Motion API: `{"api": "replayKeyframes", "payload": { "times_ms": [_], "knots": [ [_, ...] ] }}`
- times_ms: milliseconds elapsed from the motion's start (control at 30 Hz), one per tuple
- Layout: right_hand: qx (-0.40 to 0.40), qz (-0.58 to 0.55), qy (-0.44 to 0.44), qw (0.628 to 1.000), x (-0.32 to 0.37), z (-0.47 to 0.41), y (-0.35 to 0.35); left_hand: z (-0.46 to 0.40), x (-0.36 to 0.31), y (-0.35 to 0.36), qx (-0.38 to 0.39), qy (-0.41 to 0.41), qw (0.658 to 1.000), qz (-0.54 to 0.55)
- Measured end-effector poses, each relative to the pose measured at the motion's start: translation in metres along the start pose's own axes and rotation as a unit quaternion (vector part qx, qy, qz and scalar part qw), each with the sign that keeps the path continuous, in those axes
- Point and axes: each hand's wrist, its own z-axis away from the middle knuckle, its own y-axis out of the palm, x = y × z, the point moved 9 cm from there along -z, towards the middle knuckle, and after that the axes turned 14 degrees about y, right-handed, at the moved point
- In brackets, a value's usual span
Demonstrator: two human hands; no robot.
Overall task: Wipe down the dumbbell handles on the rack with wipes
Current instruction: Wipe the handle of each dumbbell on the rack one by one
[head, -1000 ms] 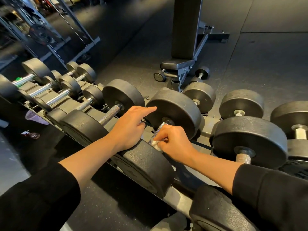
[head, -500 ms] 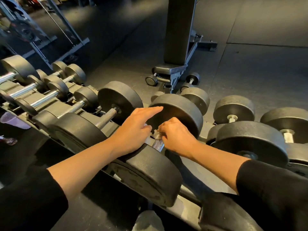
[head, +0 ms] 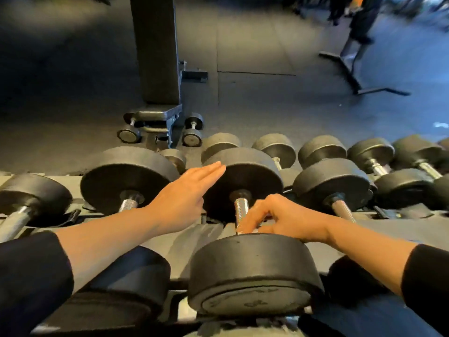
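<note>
A black dumbbell lies across the rack point(head: 184, 242) in front of me, with a knurled steel handle point(head: 241, 207) between its far head point(head: 252, 171) and near head point(head: 255, 271). My right hand point(head: 284, 220) curls around the handle's near end, just above the near head. The wipe is pinched under its fingers; only a pale bit point(head: 239, 231) shows at the fingertips. My left hand point(head: 184, 198) is flat, fingers straight and together. It is held beside the far head's left edge and grips nothing.
More black dumbbells flank this one, left point(head: 128, 176) and right point(head: 332, 183), with several in a back row. A weight bench point(head: 155, 57) on wheels stands on the dark floor behind the rack. A metal stand point(head: 352, 69) and a person's legs point(head: 364, 15) are far right.
My view has swung to face the rack squarely. My right hand slid along the handle toward the near head. My left hand lifted off the near head and flattened beside the far head.
</note>
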Motion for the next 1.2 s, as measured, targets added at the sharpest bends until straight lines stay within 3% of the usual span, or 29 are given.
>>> {"api": "replayKeyframes", "payload": {
  "times_ms": [133, 267, 333, 567, 767, 1033, 1200],
  "knots": [
    [-0.024, 0.008, 0.06, 0.998, 0.002, -0.006, -0.001, 0.001, 0.012, 0.001, 0.043, 0.065, 0.997, 0.011],
    [-0.173, 0.042, 0.103, 0.979, 0.01, -0.019, -0.022, 0.001, 0.02, 0.0, 0.058, 0.12, 0.99, 0.042],
    [-0.209, 0.108, 0.113, 0.965, 0.016, -0.028, -0.025, 0.003, 0.025, 0.0, 0.047, 0.142, 0.987, 0.065],
    [-0.117, 0.354, 0.119, 0.92, 0.019, -0.045, -0.002, 0.01, 0.029, 0.015, 0.018, 0.21, 0.976, 0.055],
    [-0.071, 0.335, 0.154, 0.927, 0.016, -0.044, 0.004, 0.012, 0.036, 0.024, -0.042, 0.242, 0.967, 0.064],
    [0.0, 0.197, 0.204, 0.959, 0.017, -0.025, 0.01, 0.012, 0.034, 0.031, -0.07, 0.242, 0.965, 0.075],
    [-0.086, 0.275, 0.175, 0.942, 0.029, -0.048, 0.002, 0.012, 0.034, 0.031, -0.078, 0.247, 0.962, 0.088]
  ]
}}
